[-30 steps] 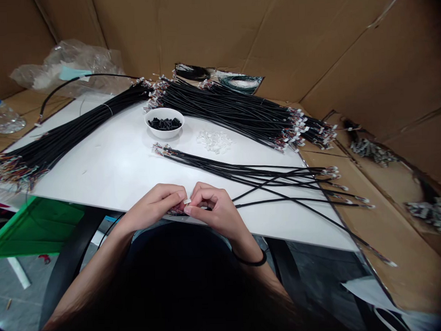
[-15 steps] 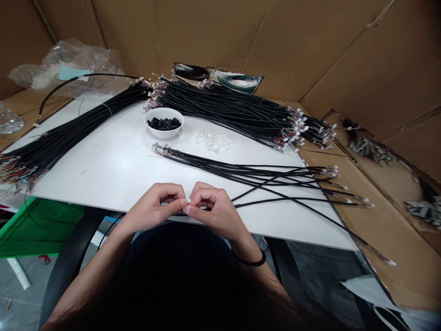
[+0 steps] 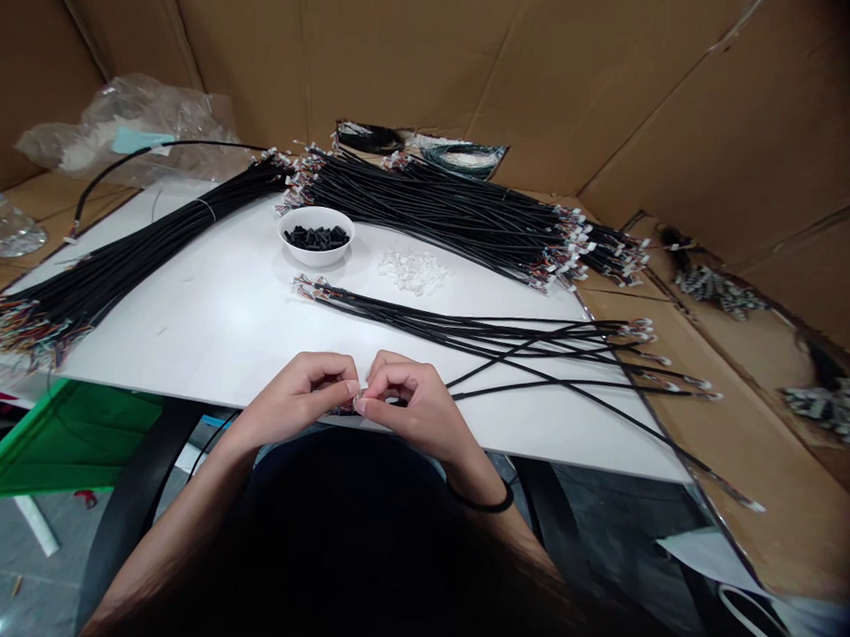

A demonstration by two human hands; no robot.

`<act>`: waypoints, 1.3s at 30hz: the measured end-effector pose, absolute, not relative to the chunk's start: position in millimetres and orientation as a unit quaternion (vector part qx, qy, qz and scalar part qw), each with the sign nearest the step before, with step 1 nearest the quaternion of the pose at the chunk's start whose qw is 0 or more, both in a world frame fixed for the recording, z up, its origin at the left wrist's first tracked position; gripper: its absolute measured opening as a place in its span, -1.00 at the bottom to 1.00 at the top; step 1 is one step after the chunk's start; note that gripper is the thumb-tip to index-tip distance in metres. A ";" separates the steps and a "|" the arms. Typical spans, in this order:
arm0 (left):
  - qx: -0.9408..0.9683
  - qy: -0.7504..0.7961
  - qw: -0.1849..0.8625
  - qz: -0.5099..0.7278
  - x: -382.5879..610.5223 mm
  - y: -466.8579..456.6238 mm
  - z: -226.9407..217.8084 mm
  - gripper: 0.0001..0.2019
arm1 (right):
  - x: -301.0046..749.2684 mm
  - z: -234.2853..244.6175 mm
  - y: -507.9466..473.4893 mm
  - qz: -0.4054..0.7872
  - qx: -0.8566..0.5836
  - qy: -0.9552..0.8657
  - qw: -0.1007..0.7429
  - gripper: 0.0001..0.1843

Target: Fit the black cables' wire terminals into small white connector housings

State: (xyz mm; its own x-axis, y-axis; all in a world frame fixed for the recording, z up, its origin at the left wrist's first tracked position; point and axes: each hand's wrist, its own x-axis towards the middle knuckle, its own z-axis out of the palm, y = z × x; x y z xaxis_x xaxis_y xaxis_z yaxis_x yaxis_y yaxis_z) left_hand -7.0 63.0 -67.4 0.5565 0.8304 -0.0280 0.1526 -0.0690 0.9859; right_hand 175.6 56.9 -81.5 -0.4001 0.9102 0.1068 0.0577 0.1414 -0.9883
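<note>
1. On the white table (image 3: pixel 222 312), the work looks partway along, with one cable in hand and plenty lying about.
2. At the back, a broad pile of black cables (image 3: pixel 428 207) shows white tips at both ends; these look done, though single ends are too small to check.
3. At left, a tied bundle (image 3: pixel 181 227) spreads coloured wires at its near end, where no white tips can be made out; that end may be left to do.
4. Nearer the person, a few loose cables (image 3: pixel 411 316) lie crossed, white-tipped.
5. At the front edge, the cable in work (image 3: pixel 511 387) runs under the right hand (image 3: pixel 414 393), which is curled, thumb and forefinger pinched.
6. Opposite, the left hand (image 3: pixel 306 397) pinches likewise, tips meeting the right's.
7. Between those fingertips sits a small white piece (image 3: pixel 362 392), mostly hidden.
</note>
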 end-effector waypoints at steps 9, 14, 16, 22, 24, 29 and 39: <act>0.653 0.370 0.589 0.299 -8.5 63.3 -66.6 -0.76 | 175.5 -82.1 56.3 0.538 -0.372 -0.638 0.407 -0.85; 0.636 0.373 0.605 0.302 -8.1 64.3 -68.7 -0.76 | 175.1 -82.6 56.2 0.534 -0.374 -0.638 0.409 -0.84; 0.630 0.374 0.610 0.302 -8.2 64.2 -69.2 -0.76 | 175.3 -82.4 56.0 0.532 -0.375 -0.640 0.409 -0.83; 0.625 0.370 0.619 0.299 -7.6 65.2 -69.6 -0.75 | 176.3 -81.8 55.3 0.523 -0.374 -0.653 0.400 -0.83; 0.626 0.370 0.618 0.299 -7.0 65.4 -69.4 -0.75 | 176.0 -82.0 55.1 0.521 -0.374 -0.656 0.398 -0.83; 0.637 0.374 0.606 0.294 -6.0 65.0 -68.3 -0.75 | 174.4 -82.1 54.8 0.524 -0.378 -0.651 0.398 -0.83; 0.622 0.371 0.625 0.291 -7.5 65.2 -68.9 -0.77 | 175.7 -81.6 55.5 0.517 -0.379 -0.658 0.395 -0.83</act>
State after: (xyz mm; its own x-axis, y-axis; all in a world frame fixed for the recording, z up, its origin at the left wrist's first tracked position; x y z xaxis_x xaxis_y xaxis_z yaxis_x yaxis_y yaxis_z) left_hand -7.5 65.2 -68.9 0.5551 0.8255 -0.1021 0.0977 0.0571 0.9936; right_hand 175.7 55.5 -81.6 -0.4001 0.9075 0.1279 0.0903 0.1780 -0.9799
